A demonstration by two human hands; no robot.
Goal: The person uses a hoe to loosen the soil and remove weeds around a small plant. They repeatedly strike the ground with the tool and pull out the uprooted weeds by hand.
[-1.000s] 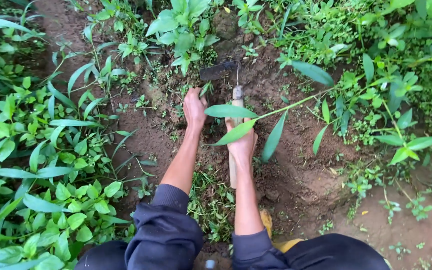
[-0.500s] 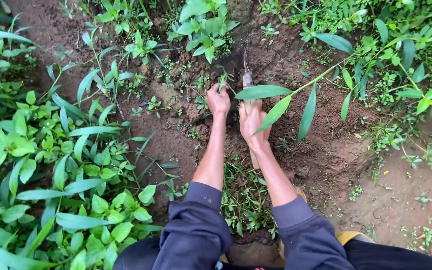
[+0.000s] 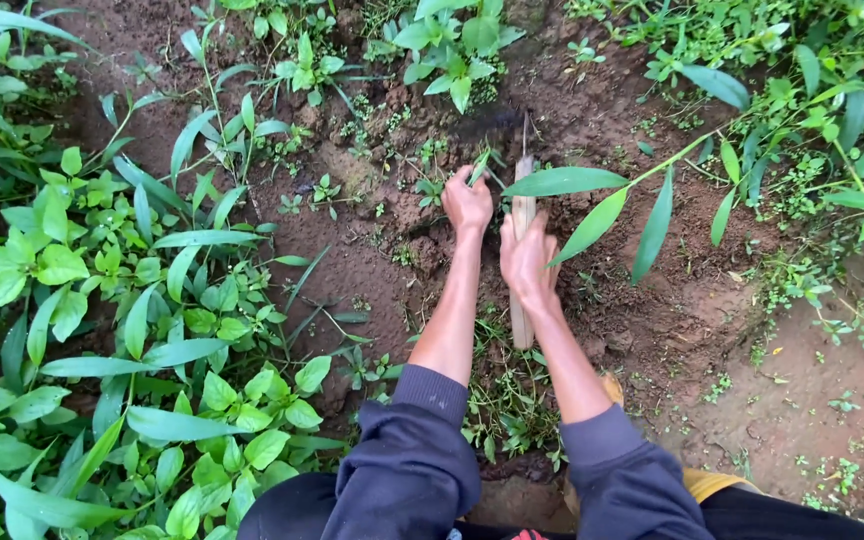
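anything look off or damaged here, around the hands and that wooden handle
Nothing stands out. The right hand grips the pale wooden handle, whose dark blade lies against the bare brown soil. The left hand pinches a small green weed. Nothing looks broken or spilled.

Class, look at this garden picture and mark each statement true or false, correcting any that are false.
1. The right hand holds a pale wooden handle. True.
2. The left hand rests on a rock. False: it is at the soil among small weeds.
3. Both sleeves are dark. True.
4. The ground is paved. False: it is bare brown soil with green plants.
5. A long-leaved stem reaches in from the right. True.
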